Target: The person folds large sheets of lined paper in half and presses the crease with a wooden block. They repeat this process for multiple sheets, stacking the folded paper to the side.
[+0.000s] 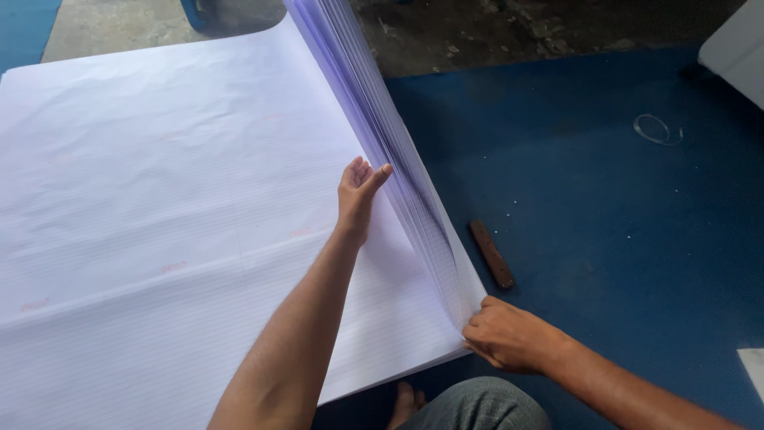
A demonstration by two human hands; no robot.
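The left hand [360,191] is open, flat against the lifted, fanned edge of a big stack of ruled white paper sheets [159,199], while the right hand [509,334] pinches the stack's near right corner. The stack lies on a blue floor mat [605,207], filling the left of the scene. Just right of it lies a small brown wooden block [491,254], with a thin clear loop [657,129] farther right.

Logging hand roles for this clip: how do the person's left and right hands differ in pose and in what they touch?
The left hand is raised, fingers extended against the fanned sheets; the right hand is low, pinching the near corner of the paper stack. The left arm crosses over the flat paper; the right stays over the blue floor. Both touch the same stack.
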